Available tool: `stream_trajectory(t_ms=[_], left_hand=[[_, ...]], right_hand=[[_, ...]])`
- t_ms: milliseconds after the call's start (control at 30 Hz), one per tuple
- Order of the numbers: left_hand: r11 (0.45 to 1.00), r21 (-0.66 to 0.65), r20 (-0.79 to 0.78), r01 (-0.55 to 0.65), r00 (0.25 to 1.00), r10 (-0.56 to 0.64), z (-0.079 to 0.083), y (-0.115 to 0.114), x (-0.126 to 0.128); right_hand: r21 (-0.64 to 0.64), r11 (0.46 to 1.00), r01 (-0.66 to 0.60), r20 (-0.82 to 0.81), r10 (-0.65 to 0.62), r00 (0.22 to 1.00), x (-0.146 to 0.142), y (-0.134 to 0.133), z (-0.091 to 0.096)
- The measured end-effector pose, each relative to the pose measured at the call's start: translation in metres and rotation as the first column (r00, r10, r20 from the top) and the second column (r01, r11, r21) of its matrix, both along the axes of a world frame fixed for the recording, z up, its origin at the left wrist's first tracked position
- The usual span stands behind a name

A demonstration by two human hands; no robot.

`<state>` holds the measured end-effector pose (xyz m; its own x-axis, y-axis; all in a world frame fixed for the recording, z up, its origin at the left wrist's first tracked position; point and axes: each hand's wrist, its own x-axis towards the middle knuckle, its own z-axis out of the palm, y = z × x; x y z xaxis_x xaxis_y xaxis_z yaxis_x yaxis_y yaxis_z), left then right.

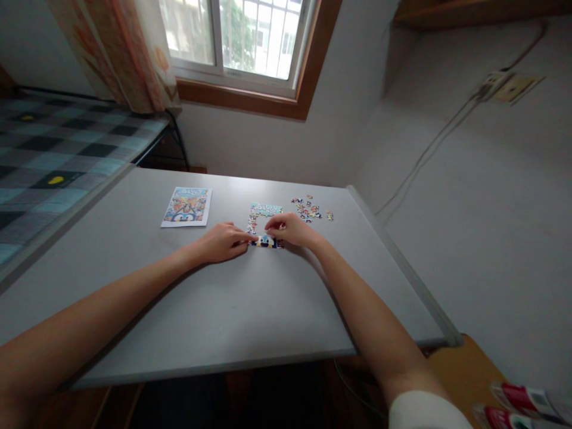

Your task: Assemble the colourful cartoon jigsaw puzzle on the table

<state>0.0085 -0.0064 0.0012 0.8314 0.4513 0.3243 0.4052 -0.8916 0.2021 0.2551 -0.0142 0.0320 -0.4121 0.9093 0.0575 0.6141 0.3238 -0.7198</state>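
A partly assembled jigsaw puzzle (pixel 267 209) lies on the white table, its top strip, left side and bottom strip with a blue-and-white penguin face joined around a bare middle. My left hand (pixel 224 241) rests at its lower left, fingers apart, with the index fingertip touching the bottom strip. Over the puzzle's right side, my right hand (pixel 290 230) pinches thumb and fingers together at a small pale jigsaw puzzle piece, mostly hidden by the fingertips, just above the penguin face. Several loose puzzle pieces (pixel 308 210) lie scattered beyond my right hand.
A printed picture sheet (pixel 186 207) with the penguin lies left of the puzzle on the table (pixel 214 316). Behind stands a window (pixel 259 42); a bed with a checked cover (pixel 80 143) is at left. Red-labelled bottles (pixel 522 399) lie at lower right on a wooden surface.
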Motion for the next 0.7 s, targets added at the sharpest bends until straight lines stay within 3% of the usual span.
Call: stream_trajectory(t_ms=[700], left_hand=[[1.000, -0.007, -0.013, -0.001, 1.000, 0.001, 0.0016, -0.0004, 0.0007]], right_hand=[[0.052, 0.993, -0.106, 0.111, 0.100, 0.989, -0.0027, 0.0023, -0.0052]])
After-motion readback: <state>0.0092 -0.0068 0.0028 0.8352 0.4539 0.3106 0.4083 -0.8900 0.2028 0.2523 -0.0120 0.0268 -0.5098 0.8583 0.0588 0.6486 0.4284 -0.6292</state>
